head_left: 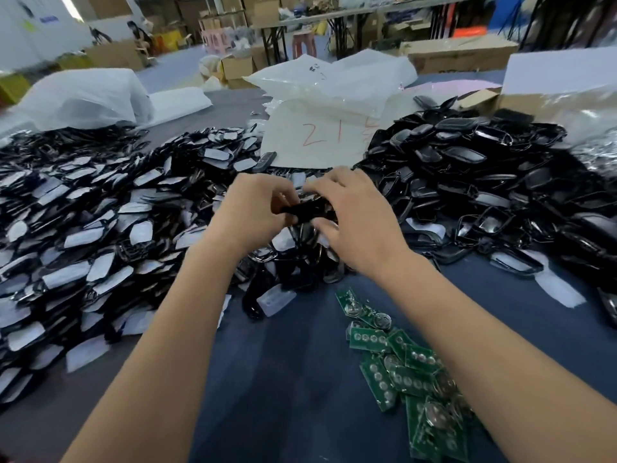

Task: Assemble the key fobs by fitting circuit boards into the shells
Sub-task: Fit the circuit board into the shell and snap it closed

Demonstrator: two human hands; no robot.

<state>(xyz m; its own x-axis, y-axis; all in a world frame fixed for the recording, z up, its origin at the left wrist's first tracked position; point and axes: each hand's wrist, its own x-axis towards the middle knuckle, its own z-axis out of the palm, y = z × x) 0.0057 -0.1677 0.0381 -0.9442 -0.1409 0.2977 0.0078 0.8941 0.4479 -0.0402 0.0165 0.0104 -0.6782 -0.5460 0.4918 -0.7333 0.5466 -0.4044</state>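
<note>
A black key fob shell (309, 210) is held above the middle of the worktop (300, 362) between both hands. The left hand (253, 208) is curled round the shell's left end, its fingers (283, 192) bent over the top and pinching the part. The right hand (357, 215) is closed on the right end, with its fingers (320, 185) hooked over the upper edge and the thumb (325, 227) pressed against the lower side. Whether a board is already seated inside the shell cannot be told, since the hands cover most of it.

A scattered heap of green circuit boards (410, 372) is seen on the dark blue cloth below the right forearm, several carrying round silver cells. A broad pile of shell halves with white film (100, 235) is spread over the left of the worktop, and a pile of glossy black shells (474, 182) is heaped on the right. Behind the hands, a white sheet marked "21" in red (320, 135) is laid between the two piles, with clear plastic bags (334, 78) lying beyond it.
</note>
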